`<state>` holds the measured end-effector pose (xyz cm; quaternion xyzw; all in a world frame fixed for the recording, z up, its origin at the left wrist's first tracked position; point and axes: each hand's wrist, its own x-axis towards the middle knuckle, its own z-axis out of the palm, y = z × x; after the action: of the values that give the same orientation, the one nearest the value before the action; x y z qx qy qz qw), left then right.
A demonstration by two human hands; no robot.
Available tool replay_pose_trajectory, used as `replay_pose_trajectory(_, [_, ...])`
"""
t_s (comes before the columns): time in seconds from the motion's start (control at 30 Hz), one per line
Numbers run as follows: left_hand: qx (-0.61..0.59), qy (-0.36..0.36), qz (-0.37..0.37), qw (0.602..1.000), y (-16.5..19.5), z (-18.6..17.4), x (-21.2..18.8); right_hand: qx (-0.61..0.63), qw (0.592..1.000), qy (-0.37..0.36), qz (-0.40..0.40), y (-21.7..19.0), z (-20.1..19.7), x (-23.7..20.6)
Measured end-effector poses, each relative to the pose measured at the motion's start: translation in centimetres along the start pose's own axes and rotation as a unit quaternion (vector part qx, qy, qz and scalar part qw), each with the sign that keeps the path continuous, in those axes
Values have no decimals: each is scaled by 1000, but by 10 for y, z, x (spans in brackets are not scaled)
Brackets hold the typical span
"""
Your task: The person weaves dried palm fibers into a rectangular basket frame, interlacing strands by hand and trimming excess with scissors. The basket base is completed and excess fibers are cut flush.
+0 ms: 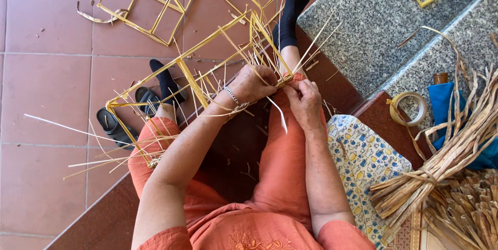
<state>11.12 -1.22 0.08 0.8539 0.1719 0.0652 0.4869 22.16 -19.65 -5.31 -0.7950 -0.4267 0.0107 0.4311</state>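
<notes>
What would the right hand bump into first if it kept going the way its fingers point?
Probably the left hand: the right hand points up-left at the bamboo frame's joint, and both hands already pinch there.

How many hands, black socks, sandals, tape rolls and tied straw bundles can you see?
Hands: 2, the left hand and right hand, both on the bamboo strip frame
Black socks: 2
Black sandals: 2
Tape rolls: 1
Tied straw bundles: 1
Total: 8
</notes>
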Motion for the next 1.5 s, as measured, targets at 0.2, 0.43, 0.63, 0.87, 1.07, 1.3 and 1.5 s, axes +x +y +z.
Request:
replay_pose_trajectory(0.2, [-3,43,75,996,-4,7,-3,243,930,-84,262,1,-22,-8])
replay_pose_trajectory(0.43, [-169,-14,-50,984,-14,-3,-8,612,710,-57,344,-14,-31,3])
replay_pose_trajectory(0.63, [-391,-31,-87,916,-33,-3,-9,552,815,-37,173,-27,-24,14])
replay_pose_trajectory(0.87, [-481,23,-76,873,-27,10,0,288,956,-46,24,-32,-15,20])
replay_pose_trajectory(1.07, [-227,99,47,968,-8,5,-6,123,992,17,-12,-35,4,30])
replay_pose_trajectory(1.3, [20,64,170,983,-11,-3,10,228,949,-9,216,-18,9,21])
replay_pose_trajectory(1.5, [-109,148,63,981,-21,15,13,353,911,6,212,-3,2,13])
